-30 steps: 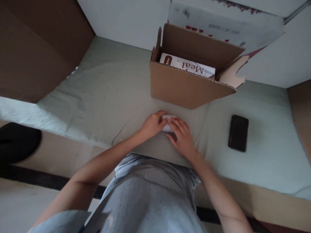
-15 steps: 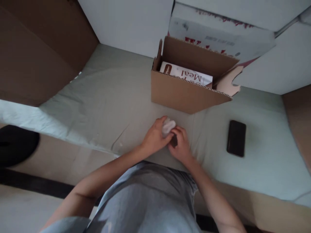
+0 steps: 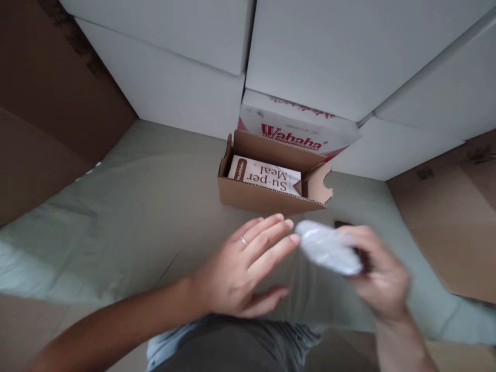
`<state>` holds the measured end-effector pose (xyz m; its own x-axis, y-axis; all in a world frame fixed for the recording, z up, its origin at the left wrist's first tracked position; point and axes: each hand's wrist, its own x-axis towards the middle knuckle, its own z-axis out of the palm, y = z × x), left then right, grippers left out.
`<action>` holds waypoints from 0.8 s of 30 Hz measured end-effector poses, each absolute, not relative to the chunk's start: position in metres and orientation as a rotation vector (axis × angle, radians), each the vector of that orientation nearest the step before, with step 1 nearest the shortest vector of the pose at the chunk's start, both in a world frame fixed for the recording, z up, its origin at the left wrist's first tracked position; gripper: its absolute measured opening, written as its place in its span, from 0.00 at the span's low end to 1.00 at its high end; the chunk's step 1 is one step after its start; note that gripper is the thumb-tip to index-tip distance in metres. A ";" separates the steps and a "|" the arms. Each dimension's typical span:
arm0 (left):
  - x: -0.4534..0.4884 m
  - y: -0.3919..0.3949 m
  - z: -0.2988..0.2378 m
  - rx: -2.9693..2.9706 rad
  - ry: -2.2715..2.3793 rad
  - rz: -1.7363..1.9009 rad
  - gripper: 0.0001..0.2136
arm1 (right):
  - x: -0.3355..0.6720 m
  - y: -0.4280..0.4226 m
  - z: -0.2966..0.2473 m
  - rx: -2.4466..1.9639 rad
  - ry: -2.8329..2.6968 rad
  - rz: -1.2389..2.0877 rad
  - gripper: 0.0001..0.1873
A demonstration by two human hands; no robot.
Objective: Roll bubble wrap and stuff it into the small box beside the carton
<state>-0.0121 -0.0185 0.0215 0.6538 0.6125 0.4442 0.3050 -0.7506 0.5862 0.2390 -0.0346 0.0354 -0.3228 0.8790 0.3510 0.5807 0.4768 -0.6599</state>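
My right hand (image 3: 382,276), blurred by motion, grips a shiny whitish packet (image 3: 327,248) that looks wrapped in clear plastic. A dark part of it shows by the fingers; its kind cannot be made out. My left hand (image 3: 248,266) is open, palm down, a ring on one finger. Its fingertips are close to the packet's left end; whether they touch it I cannot tell. Beyond both hands stands an open cardboard box (image 3: 267,199), with a white carton (image 3: 267,175) printed "Su-per Meal" upside down inside it.
A white Wahaba-printed box (image 3: 298,124) stands behind the cardboard box, below white panels (image 3: 310,46). Large brown cartons flank the pale green sheet (image 3: 163,181), one at the left (image 3: 42,103) and one at the right (image 3: 453,222). A dark phone (image 3: 343,224) is mostly hidden behind my right hand.
My hands have come apart and risen closer to the camera. The right one has moved right with the packet, while the left has opened. The view has tilted up.
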 end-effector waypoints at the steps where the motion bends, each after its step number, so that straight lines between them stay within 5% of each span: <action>1: -0.012 -0.007 0.032 2.476 0.727 0.901 0.31 | 0.246 -0.023 0.051 -1.224 -1.959 0.408 0.12; 5: -0.004 0.046 0.065 2.577 0.932 0.821 0.23 | 0.263 0.037 0.106 -1.148 -2.056 -0.090 0.15; 12: 0.005 0.094 0.070 2.593 1.045 0.535 0.29 | 0.241 0.097 0.133 -1.133 -2.839 -0.505 0.11; 24: -0.008 0.080 0.063 2.651 1.129 0.444 0.27 | 0.215 0.102 0.106 -1.182 -3.141 -0.304 0.10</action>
<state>-0.0076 0.0800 0.0630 0.6579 0.7296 0.1866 0.6614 -0.6783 0.3202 0.2146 0.1023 0.1064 -0.7313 0.6658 -0.1481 0.6250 0.7411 0.2451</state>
